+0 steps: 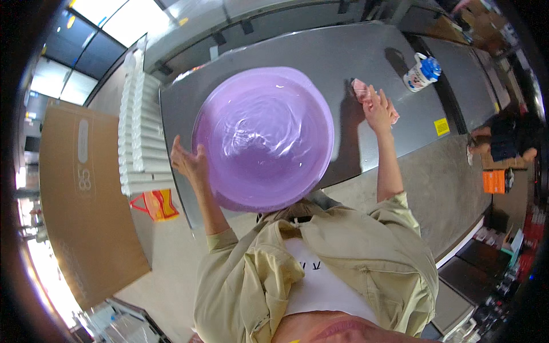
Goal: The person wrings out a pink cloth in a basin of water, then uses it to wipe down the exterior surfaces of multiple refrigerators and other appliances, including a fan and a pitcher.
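A big purple basin point(320, 166) of rippling water stands on the dark grey table point(251, 57) right in front of me. My left hand point(191, 164) is at the basin's left side, thumb and fingers apart, holding nothing; whether it touches the rim I cannot tell. To the right of the basin, my right hand point(377, 116) has its fingers over a crumpled pink cloth point(360, 90) on the tabletop. Parts of the cloth stick out beyond the fingertips and beside the hand; the rest is hidden under it.
A white bottle point(417, 79) with a blue lid and handle stands at the table's far right. White ridged panels point(137, 126) and a large cardboard box point(86, 200) are on the left, with a red and yellow bag point(161, 204) nearby. Another person point(506, 137) is at far right.
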`<state>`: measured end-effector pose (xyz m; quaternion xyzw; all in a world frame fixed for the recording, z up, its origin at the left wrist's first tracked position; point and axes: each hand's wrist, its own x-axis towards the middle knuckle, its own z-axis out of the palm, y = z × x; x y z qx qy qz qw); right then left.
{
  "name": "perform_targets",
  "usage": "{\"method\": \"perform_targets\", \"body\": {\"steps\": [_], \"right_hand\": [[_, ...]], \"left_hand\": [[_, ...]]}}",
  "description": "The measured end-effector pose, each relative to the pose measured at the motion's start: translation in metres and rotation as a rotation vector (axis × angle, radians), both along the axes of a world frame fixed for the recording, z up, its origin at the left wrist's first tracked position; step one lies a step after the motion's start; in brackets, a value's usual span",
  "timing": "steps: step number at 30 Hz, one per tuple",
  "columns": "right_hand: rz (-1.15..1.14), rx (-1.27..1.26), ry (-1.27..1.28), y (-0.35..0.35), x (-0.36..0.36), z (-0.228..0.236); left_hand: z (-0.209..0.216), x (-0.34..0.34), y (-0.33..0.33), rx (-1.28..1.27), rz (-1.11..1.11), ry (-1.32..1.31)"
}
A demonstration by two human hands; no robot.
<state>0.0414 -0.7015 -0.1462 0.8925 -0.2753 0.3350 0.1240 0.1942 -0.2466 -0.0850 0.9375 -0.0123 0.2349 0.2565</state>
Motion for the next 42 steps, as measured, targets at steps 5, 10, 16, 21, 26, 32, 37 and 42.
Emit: {"method": "perform_targets", "body": {"steps": [5,10,16,21,26,32,37,42], "right_hand": [[-0.004,0.294,0.132,-0.035,-0.004,-0.064],[0.494,1.088,-0.450,0.015,0.033,0.060],[0.896,1.283,0.175,0.149,0.077,0.148],[1.018,1.025,0.733,0.186,0.129,0.051],[0.773,0.405,0.820,0.216,0.107,0.001],[0.748,0.703,1.122,0.208,0.146,0.018],[0.534,1.015,0.797,0.182,0.141,0.028],[0.695,1.327,0.309,0.194,0.130,-0.020]], "left_hand": [[0.035,-0.034,-0.038,-0.053,-0.241,0.036],[0.026,-0.053,-0.044,-0.413,-0.566,0.527],[0.036,-0.069,-0.102,-0.883,-0.571,0.840],[-0.013,-0.011,-0.125,-0.419,-0.718,0.686],[-0.066,-0.010,-0.117,0.299,-0.618,0.738],[-0.078,0.003,-0.088,0.337,-0.449,0.690],[-0.042,0.006,-0.091,-0.760,-0.147,1.008],[-0.059,0.016,-0.130,-1.293,-0.289,1.354]]}}
